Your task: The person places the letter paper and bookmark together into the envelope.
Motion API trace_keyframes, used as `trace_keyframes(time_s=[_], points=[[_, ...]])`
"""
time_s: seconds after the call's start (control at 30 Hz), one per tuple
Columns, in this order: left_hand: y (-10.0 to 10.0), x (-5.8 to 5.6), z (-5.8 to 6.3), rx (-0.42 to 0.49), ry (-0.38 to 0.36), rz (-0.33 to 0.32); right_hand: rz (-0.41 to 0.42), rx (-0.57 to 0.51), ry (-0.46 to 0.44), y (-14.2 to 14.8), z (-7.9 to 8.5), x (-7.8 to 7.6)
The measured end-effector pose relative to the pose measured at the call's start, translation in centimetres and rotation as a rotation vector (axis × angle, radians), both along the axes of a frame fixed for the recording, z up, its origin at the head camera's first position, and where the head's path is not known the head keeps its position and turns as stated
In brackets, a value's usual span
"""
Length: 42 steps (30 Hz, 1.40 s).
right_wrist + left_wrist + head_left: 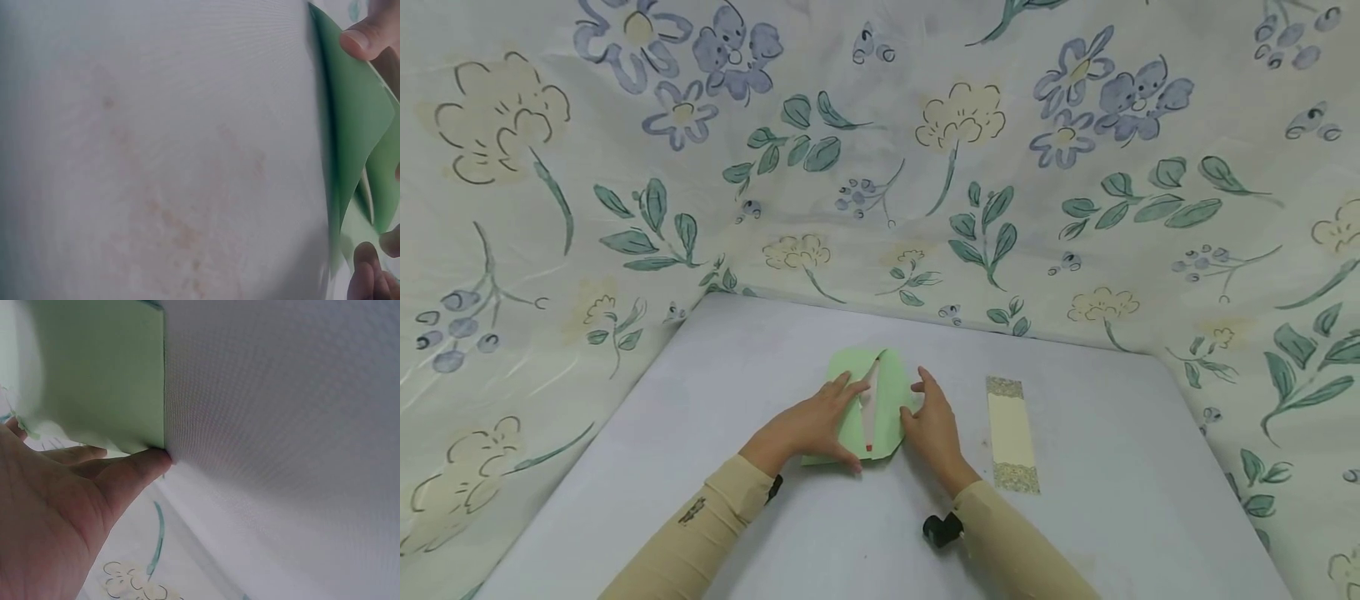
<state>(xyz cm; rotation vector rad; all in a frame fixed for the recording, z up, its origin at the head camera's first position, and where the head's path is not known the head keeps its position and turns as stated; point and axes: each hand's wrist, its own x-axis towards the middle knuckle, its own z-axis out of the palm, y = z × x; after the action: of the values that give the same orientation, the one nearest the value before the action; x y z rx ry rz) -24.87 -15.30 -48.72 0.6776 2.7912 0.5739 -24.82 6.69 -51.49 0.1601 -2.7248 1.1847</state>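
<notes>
A folded light green paper [891, 400] lies on the table in the head view, its two side flaps parted by a narrow gap. In that gap a pale slim strip with a red lower end [868, 448] shows. My left hand [812, 423] rests with spread fingers on the left flap, its thumb by the lower edge. At the right edge, my right hand [934, 427] touches the paper with its thumb, fingers loosely bent beside it. The left wrist view shows the left hand [56, 506] against the paper's edge. One flap [359, 112] stands raised in the right wrist view.
To the right lies a cream paper strip [1011, 429] with glittery gold ends. The white tabletop [700, 400] meets a flower-printed cloth [865, 167] at the back and sides. A black wrist device [942, 530] sits under the right forearm.
</notes>
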Motion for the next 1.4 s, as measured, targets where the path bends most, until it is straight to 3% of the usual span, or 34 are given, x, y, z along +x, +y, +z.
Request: trace_keyframes(time_s=[1.4], points=[[-0.1, 0.0, -0.2, 0.022, 0.009, -0.008, -0.08, 0.013, 0.046, 2.8, 0.1, 0.4]])
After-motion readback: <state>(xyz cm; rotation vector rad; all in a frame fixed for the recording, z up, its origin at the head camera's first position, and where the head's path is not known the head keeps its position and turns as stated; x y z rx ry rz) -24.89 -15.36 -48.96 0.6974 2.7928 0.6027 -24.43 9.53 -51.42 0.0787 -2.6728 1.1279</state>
